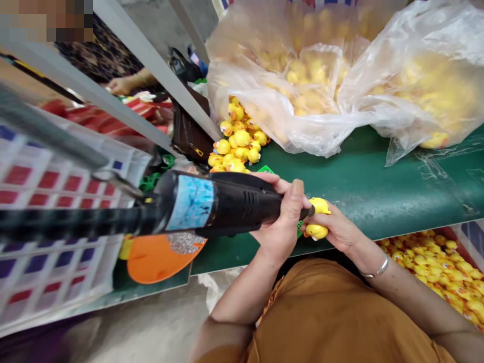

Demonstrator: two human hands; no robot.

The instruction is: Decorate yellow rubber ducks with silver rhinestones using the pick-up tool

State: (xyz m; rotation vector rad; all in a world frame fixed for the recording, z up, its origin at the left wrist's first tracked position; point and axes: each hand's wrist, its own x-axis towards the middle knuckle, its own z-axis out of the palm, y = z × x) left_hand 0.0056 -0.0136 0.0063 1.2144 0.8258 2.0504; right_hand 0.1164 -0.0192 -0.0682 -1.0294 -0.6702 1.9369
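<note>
My left hand [284, 217] is wrapped around the front of a black electric screwdriver [242, 201], which has a blue sticker and lies nearly level. Its tip points right and meets the yellow toy duck [316, 232] in my right hand [340, 228]. Yellow parts show above and below my right fingers; whether this is one duck or two I cannot tell. The exact contact at the tip is partly hidden by the fingers. Behind my left hand, a green perforated piece [266, 170] lies partly covered on the green tabletop [363, 186].
Loose ducks [238, 143] are heaped at the back beside large clear bags [313, 121] of ducks. A bin of ducks [438, 267] sits lower right. Left are a white crate [56, 272], an orange fan [162, 259] and metal posts [159, 65]. Beyond them is another person's hand [123, 84].
</note>
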